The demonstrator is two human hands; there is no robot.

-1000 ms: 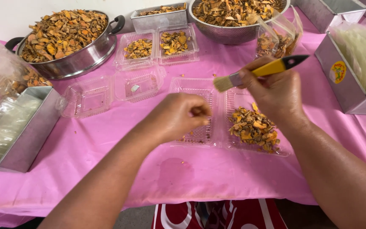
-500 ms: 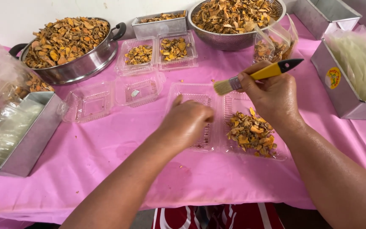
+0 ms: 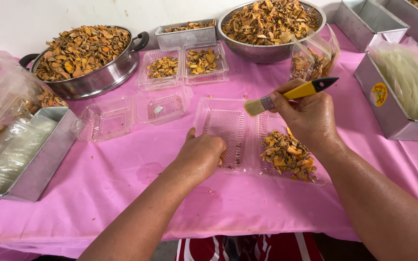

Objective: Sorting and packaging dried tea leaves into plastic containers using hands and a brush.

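Note:
A clear hinged plastic box (image 3: 221, 126) lies open on the pink tablecloth in front of me. Its right half holds a heap of dried orange-brown slices (image 3: 288, 155); its left half is bare. My left hand (image 3: 200, 153) rests with curled fingers on the near edge of the left half. My right hand (image 3: 308, 116) hovers over the filled half and grips a small paintbrush (image 3: 290, 93) with a yellow and black handle, bristles pointing left above the box.
Another open clear box (image 3: 131, 113) lies to the left; two filled ones (image 3: 184, 64) sit behind. A steel pot (image 3: 86, 58), a colander (image 3: 270, 21) and a small tin (image 3: 186, 33) hold more slices. Metal trays with plastic bags (image 3: 397, 89) (image 3: 20, 152) flank the sides.
My left hand slid from the middle of the empty half toward its near edge. My right hand with the brush stayed above the filled half.

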